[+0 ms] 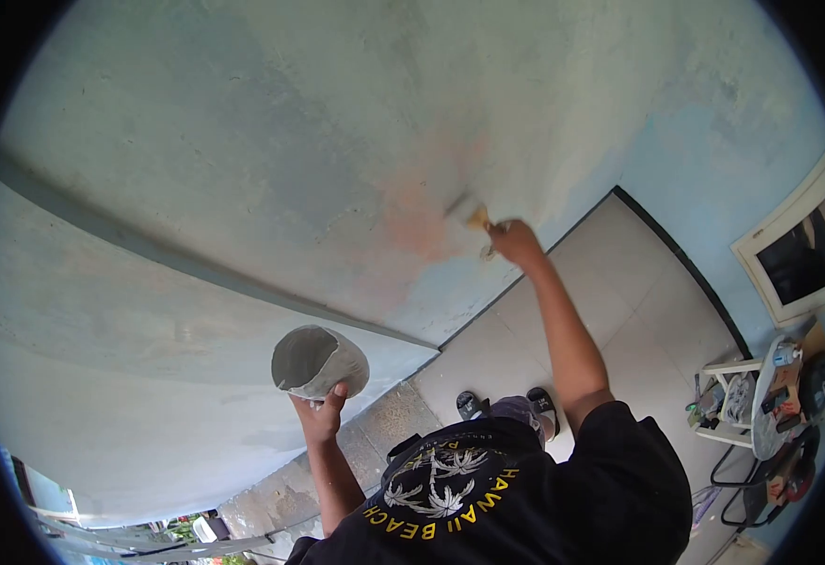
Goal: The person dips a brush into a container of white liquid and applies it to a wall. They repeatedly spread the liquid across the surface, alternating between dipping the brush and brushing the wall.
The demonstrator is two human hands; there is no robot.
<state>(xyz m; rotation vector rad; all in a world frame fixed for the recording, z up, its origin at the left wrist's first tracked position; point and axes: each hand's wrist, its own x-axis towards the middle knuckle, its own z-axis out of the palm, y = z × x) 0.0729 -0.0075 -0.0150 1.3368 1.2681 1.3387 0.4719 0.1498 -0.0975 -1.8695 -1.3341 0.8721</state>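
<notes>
My left hand [323,407] is wrapped round the lower side of a grey-smeared paint pot [342,365], its thumb on the outside. The pot tilts so that its wide mouth and grey inside show. Higher up and to the right, my right hand [514,243] grips a paintbrush [477,219] by its yellowish handle. The brush's dark tip, smeared by motion, lies close over the wall [337,179], beside a pinkish-orange patch. Around that patch the wall is mottled pale green, grey and light blue.
A grey ledge [177,259] crosses the wall on the left. Light floor tiles [610,292] lie below. At the right stand a white stool [765,414] loaded with small items and a framed window [798,250]. Plants [182,529] show at the lower left.
</notes>
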